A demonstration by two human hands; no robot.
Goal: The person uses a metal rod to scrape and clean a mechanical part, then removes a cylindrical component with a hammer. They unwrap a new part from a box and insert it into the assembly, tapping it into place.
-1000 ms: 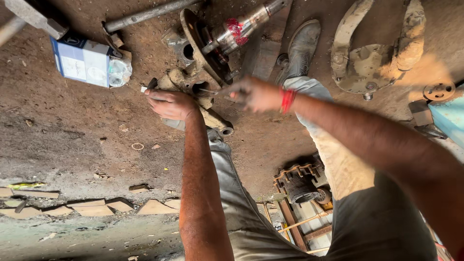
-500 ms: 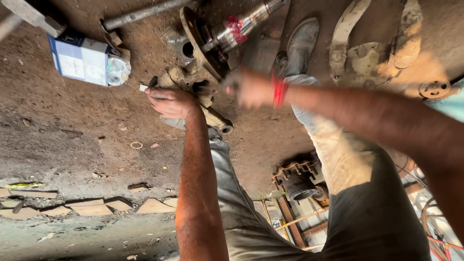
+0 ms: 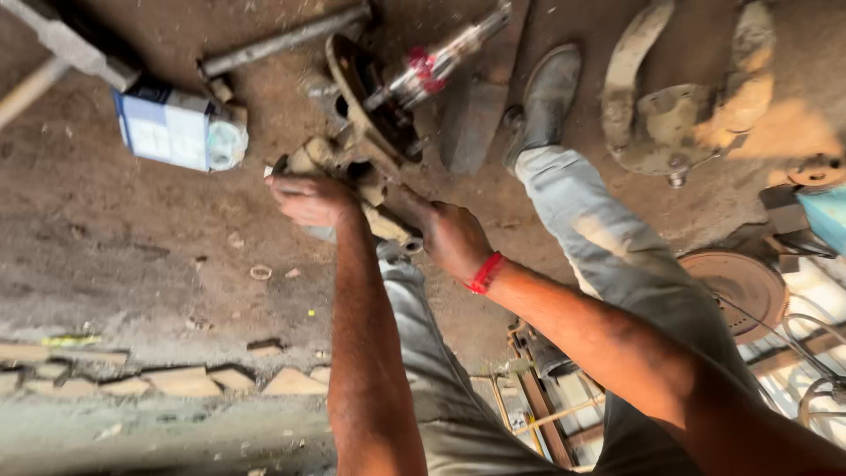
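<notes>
Both hands' grip closed, apparently, on greasy metal part [image 3: 370,189].

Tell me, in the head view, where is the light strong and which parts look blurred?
Head view: warm sunlight washes out the curved metal parts at upper right; the dirt floor lies in dull shade; right hand and left hand look slightly soft.

Single head-worn view, looking steeply down from close above onto both forearms, the dusty brown dirt floor [image 3: 132,256] and grey-trousered legs; no second view for overlap.
</notes>
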